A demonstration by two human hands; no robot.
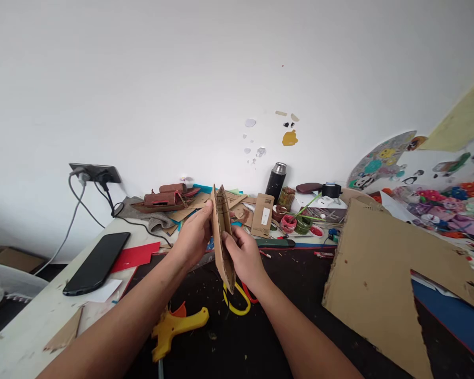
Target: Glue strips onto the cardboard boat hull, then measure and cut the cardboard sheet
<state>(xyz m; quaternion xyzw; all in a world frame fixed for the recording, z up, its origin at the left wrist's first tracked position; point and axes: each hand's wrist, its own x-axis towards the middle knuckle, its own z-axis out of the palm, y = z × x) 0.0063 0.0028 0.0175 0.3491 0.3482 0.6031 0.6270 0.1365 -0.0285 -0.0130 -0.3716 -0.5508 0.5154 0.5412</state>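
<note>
Upright between the fingers, two narrow brown corrugated-cardboard pieces (218, 239) are standing close together. The left hand (193, 237) is gripping with curled fingers; the right hand (248, 258) is pinching, nearly closed. Light, even pressure should avoid creasing. Beyond the right fingertips, small round open jars are holding seemingly pink paint (288, 222) and green paint (303, 224).

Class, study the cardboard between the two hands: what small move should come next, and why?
I would have the left hand ease its side of the cardboard gently toward the right hand, perhaps to see how the edges match. The two sides stand apart at the top, and both hands already hold the piece.
</note>
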